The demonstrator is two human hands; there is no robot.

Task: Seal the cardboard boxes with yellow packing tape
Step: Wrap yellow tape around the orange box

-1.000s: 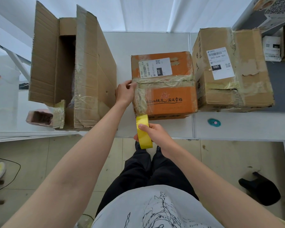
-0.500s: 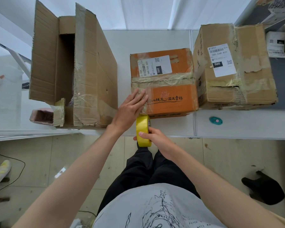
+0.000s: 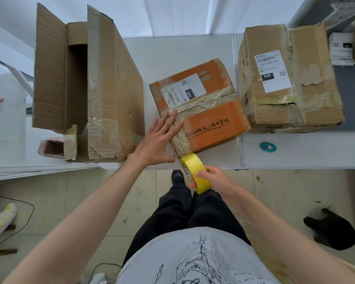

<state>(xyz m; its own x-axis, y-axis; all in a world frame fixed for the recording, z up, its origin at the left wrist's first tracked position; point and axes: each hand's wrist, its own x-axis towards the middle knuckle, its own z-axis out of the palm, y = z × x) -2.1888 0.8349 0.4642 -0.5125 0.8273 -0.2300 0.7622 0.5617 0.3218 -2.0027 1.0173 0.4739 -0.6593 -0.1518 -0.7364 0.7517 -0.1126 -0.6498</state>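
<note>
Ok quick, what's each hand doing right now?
Left hand: open, fingers flat on the orange box.
Right hand: holding the yellow tape roll.

White table [image 3: 193, 48], beige tiled floor [image 3: 70, 193].

tall open box [image 3: 103, 95] hides its inside; label [image 3: 182, 89] print too small.

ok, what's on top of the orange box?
On the orange box: a white shipping label, old clear tape across the seam, and the left hand pressing flat. Contents hidden; the flaps are closed.
</note>
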